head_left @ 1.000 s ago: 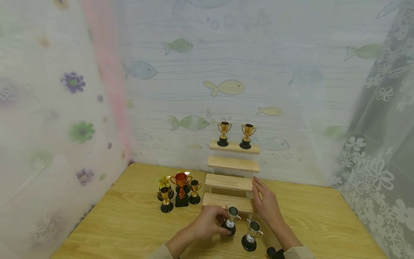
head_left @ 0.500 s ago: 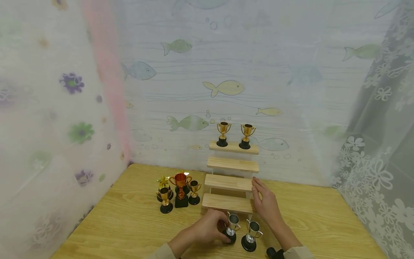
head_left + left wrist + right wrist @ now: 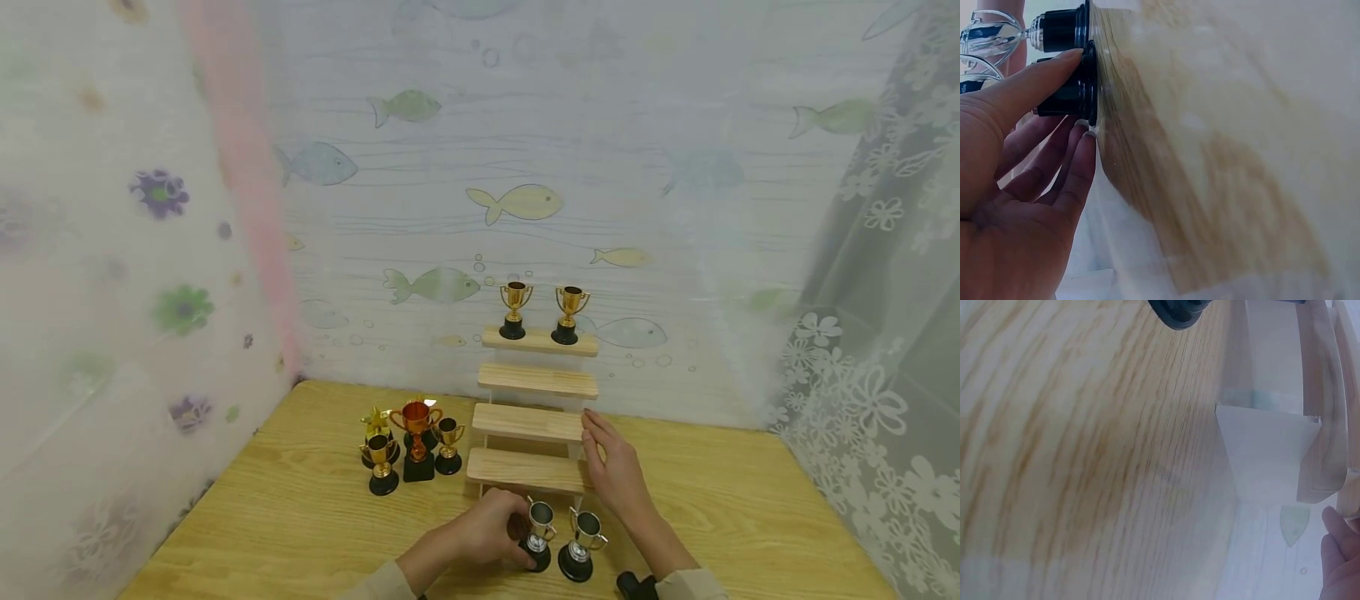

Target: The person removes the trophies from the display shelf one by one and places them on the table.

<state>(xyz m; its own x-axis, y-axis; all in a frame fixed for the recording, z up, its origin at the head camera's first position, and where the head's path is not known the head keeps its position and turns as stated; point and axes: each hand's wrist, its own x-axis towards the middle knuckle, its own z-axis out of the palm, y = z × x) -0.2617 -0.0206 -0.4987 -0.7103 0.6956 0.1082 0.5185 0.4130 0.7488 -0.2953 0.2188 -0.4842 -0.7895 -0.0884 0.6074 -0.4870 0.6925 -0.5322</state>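
My left hand [image 3: 489,527] pinches a small silver trophy cup [image 3: 541,518] standing on the table in front of a wooden step shelf [image 3: 528,468]. In the left wrist view, its thumb lies on the cup's round black base [image 3: 1065,97] and the fingers are on the other side. A matching silver trophy cup [image 3: 588,530] stands close to its right, base almost against base. My right hand [image 3: 618,473] rests with extended fingers against the right end of the shelf's lower steps. Only some fingertips [image 3: 1337,534] of it show in the right wrist view.
Two gold trophy cups [image 3: 572,308] stand on the top step. Left of the shelf, a copper-red trophy cup [image 3: 417,421], gold cups [image 3: 380,458] and a gold star trophy [image 3: 375,422] stand grouped. A black object [image 3: 636,585] lies by the right wrist. A fish-patterned curtain [image 3: 525,202] hangs behind.
My left hand has brought the silver trophy cup toward the front edge and slightly right, beside the other silver cup. The right hand has stayed against the shelf.
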